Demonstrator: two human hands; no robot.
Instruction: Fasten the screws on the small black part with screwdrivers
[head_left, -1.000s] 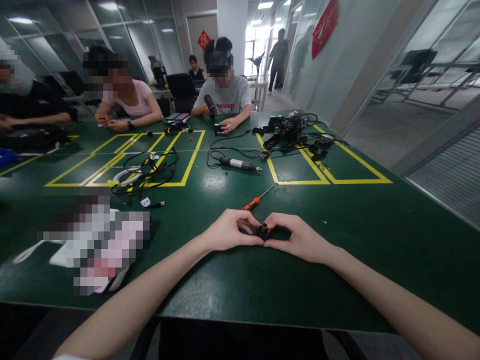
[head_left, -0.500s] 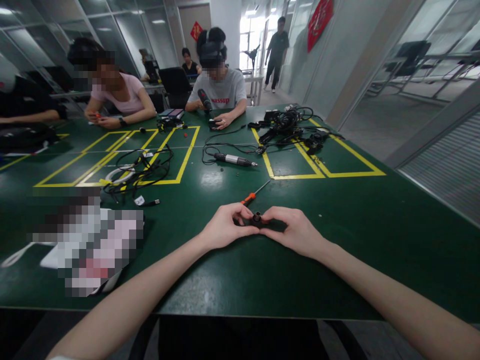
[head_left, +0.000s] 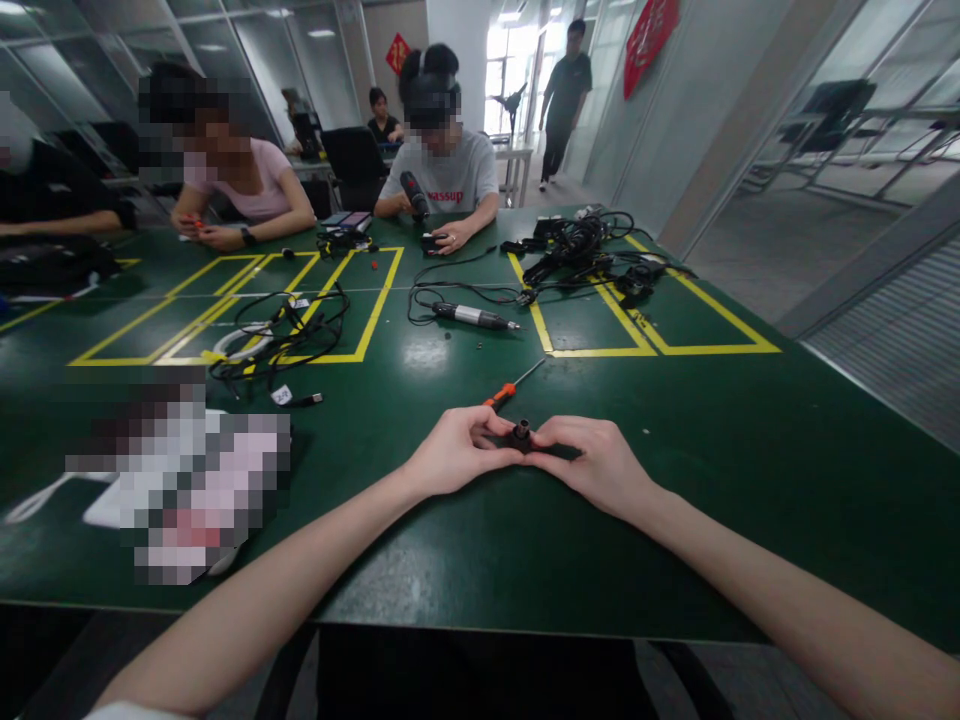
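Note:
Between my two hands is a small dark part with a short round metal-looking tube [head_left: 523, 430] sticking up from it; its exact kind I cannot make out. My left hand [head_left: 461, 452] pinches it from the left, thumb and forefinger closed on its side. From the right, my right hand [head_left: 592, 458] grips the same part with thumb and fingertips. Both hands rest low at the green table [head_left: 420, 560]. Just beyond my left fingers lies an orange-handled screwdriver [head_left: 504, 394], its shaft pointing away to the right and its handle end partly hidden.
An electric screwdriver [head_left: 475, 317] with a cable lies farther out. Tangled black cables [head_left: 577, 250] sit at the far right, and looser cables [head_left: 300, 330] at the left. A blurred-out pink and white item [head_left: 217, 500] lies near left. Across the table, a person [head_left: 442, 170] holds a power tool.
The whole view has shifted slightly. Both hands keep their hold on the small dark part, with hardly any movement. The standing person in the background has moved a little.

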